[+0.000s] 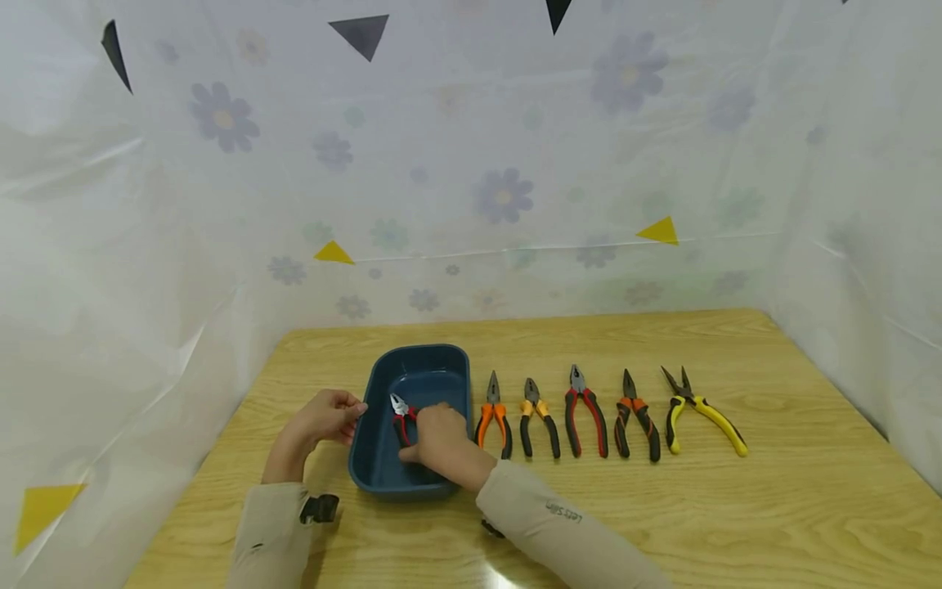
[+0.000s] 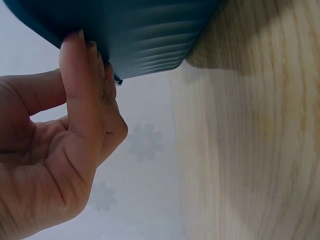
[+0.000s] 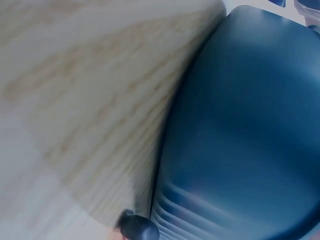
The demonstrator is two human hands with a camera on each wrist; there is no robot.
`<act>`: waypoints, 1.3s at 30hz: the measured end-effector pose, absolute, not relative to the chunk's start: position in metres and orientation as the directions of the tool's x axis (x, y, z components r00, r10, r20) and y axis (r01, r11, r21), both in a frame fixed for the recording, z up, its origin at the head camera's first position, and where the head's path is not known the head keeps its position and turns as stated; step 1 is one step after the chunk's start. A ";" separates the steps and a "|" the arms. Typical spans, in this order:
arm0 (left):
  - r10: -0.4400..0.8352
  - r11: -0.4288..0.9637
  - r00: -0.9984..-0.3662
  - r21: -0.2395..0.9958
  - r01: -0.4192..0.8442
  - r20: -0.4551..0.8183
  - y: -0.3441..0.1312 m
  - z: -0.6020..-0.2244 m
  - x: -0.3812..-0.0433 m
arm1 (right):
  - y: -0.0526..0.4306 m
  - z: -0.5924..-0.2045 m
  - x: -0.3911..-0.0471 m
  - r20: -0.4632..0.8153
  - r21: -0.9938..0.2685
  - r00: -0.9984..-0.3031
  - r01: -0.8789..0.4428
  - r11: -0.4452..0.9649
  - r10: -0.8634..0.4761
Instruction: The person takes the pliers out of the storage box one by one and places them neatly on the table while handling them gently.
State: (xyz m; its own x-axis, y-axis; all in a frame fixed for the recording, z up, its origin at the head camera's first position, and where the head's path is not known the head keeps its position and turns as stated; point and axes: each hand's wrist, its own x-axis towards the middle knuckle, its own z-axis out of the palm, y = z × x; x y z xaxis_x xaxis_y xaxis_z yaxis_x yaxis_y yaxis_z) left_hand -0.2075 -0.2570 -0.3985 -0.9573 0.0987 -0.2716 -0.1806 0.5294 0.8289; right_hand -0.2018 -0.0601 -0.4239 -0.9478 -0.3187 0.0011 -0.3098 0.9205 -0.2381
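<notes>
In the head view a dark blue plastic bin [image 1: 430, 353] stands on the table's left part. My left hand [image 1: 324, 421] is at its left rim; in the left wrist view the fingertips [image 2: 75, 47] press against the outer wall, the thumb partly behind them. My right hand [image 1: 445, 446] reaches down inside the bin, over combination pliers [image 1: 401, 417] with red and black handles. Its thumb lies beside the handle end, and the back of the hand hides the other fingers and one handle. The silver jaws of these pliers point away from me.
Right of the bin, several pliers lie in a row: orange [image 1: 504, 413], yellow-black [image 1: 543, 417], red-black [image 1: 586, 409], orange-black [image 1: 636, 417], and yellow-handled, spread ones [image 1: 706, 409]. White flowered sheeting [image 1: 508, 262] surrounds the wooden table [image 1: 736, 515] on three sides.
</notes>
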 end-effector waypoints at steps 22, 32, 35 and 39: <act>0.078 0.539 -0.961 0.822 -0.182 -0.264 -0.254 -0.398 -0.206 | -0.048 -0.414 -0.193 0.097 -0.400 -0.946 -0.323 0.858 -0.311; 0.081 0.542 -0.963 0.822 -0.175 -0.258 -0.255 -0.398 -0.207 | -0.029 -0.400 -0.186 0.117 -0.500 -0.948 -0.314 0.807 -0.296; 0.091 0.545 -0.963 0.822 -0.167 -0.255 -0.256 -0.398 -0.207 | -0.021 -0.395 -0.182 0.125 -0.533 -0.948 -0.312 0.787 -0.292; 0.081 0.544 -0.962 0.820 -0.176 -0.260 -0.255 -0.398 -0.206 | -0.009 -0.391 -0.177 0.153 -0.527 -0.946 -0.322 0.786 -0.285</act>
State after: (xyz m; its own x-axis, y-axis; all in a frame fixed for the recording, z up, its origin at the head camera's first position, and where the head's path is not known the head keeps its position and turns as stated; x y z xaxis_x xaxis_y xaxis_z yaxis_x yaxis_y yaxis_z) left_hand -0.2064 -0.2555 -0.3983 -0.9622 0.0813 -0.2599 -0.1756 0.5445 0.8202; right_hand -0.1774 -0.0089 -0.3906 -0.9463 -0.2849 0.1528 -0.3219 0.7863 -0.5274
